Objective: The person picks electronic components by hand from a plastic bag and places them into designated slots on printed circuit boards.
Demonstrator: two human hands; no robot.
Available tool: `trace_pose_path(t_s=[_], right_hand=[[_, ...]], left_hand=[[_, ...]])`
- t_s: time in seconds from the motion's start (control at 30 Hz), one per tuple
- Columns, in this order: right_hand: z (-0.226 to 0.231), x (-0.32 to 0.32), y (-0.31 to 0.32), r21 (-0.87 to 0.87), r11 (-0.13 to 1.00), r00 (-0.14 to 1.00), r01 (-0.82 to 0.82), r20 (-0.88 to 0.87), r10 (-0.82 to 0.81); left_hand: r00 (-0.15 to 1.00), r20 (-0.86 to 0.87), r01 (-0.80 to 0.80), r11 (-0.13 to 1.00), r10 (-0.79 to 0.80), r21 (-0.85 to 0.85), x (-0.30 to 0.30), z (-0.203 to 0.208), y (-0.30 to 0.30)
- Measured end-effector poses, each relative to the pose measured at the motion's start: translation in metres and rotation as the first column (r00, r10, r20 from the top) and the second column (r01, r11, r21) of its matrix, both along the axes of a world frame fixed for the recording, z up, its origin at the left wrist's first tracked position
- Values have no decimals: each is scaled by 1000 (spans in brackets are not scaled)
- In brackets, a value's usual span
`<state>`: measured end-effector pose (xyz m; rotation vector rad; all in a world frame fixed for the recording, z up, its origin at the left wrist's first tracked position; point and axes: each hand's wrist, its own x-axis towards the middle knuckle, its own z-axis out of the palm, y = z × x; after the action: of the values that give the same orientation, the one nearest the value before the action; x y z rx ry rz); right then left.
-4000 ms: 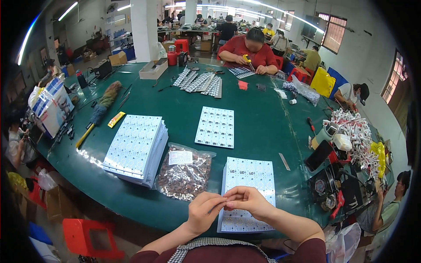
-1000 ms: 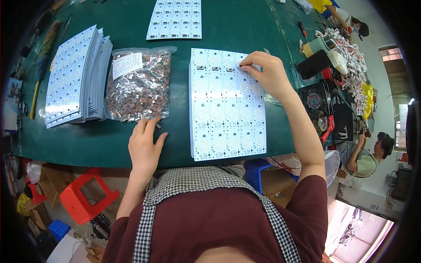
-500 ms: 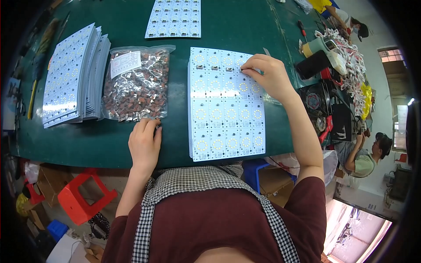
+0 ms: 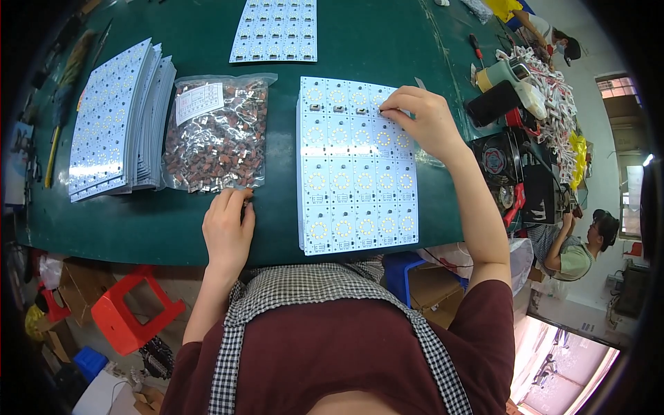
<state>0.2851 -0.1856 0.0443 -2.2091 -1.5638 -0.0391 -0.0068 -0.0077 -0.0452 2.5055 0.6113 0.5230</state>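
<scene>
In front of me lies a stack of white LED circuit boards (image 4: 339, 150), printed with rows of yellow LED rings. Three small connector-like components (image 4: 338, 108) sit along its top row. My right hand (image 4: 430, 123) is over the upper right of the stack. Its thumb and index finger pinch a small dark component (image 4: 382, 111) against the top board, beside those three; the fingers hide most of it. My left hand (image 4: 229, 225) rests at the lower edge of a clear bag (image 4: 216, 138) of small reddish-brown and silver parts. Those fingers are curled together, and what they hold is too small to name.
More boards stand in a leaning stack (image 4: 114, 124) left of the bag. Another board (image 4: 274, 31), filled with components, lies at the far side of the green table (image 4: 366, 41). A screwdriver (image 4: 476, 45), a black fan (image 4: 496, 158) and white wiring (image 4: 553, 104) lie right. Two people work beyond.
</scene>
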Motion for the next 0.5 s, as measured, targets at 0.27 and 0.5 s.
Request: trace_pose_path(t_s=[0.27,0.5], right_hand=[[1,-1,-1,-38,999,999,7,-32,-8],[-1,3,2,-12,1000,998,7,-57,-8]], left_hand=[[1000,-15,-15,999,14,-42,-1,0,-2],[1000,-10,-15,999,14,-50,3,-1,2]])
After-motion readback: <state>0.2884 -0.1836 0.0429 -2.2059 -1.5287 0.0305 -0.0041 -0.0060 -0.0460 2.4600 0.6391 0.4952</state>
